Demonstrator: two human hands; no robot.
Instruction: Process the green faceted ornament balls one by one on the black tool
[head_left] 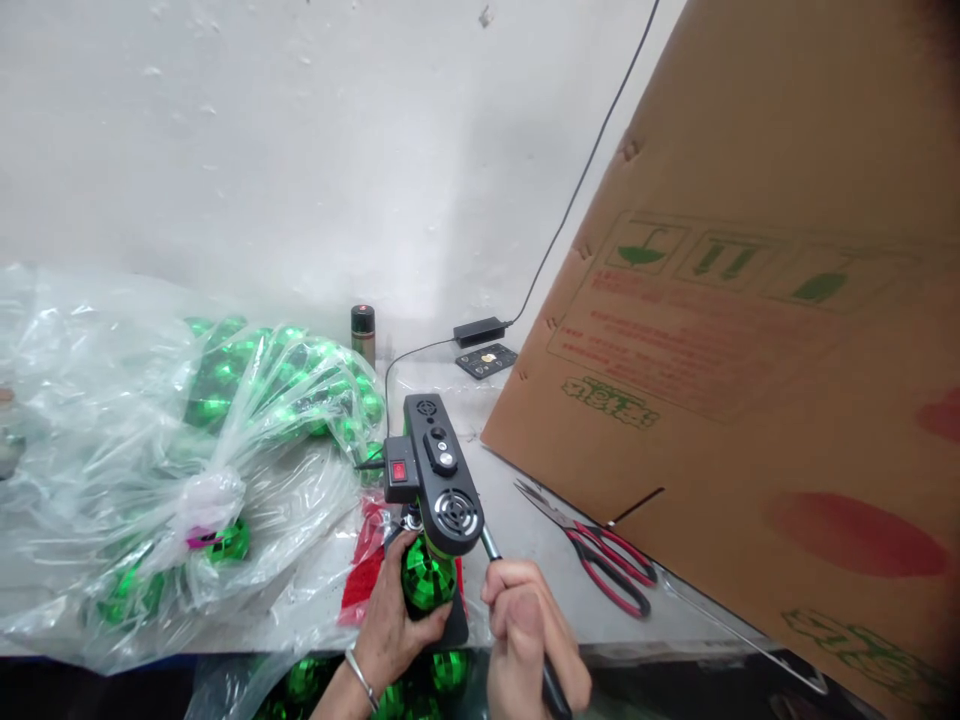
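Note:
A shiny green mirrored ball (pixel 428 577) is gripped in my left hand (pixel 395 612), which wears a silver bangle on the wrist. The ball sits beneath the head of a black bench machine (pixel 439 465) with round grilles and a red switch. My right hand (pixel 529 632) is wrapped around the black-gripped lever (pixel 553 690) on the machine's right side. Under the ball is a dark base (pixel 456 630), with red material (pixel 365 560) beside it. My hand and the machine head hide parts of the ball.
A clear plastic bag (pixel 277 480) of green balls covers the left. Red-handled scissors (pixel 611 562) lie at right by a large leaning cardboard box (pixel 750 300). Behind stand a small bottle (pixel 364 335), a power adapter (pixel 480 331) and a dark card (pixel 487 361). More balls (pixel 450 670) lie below the edge.

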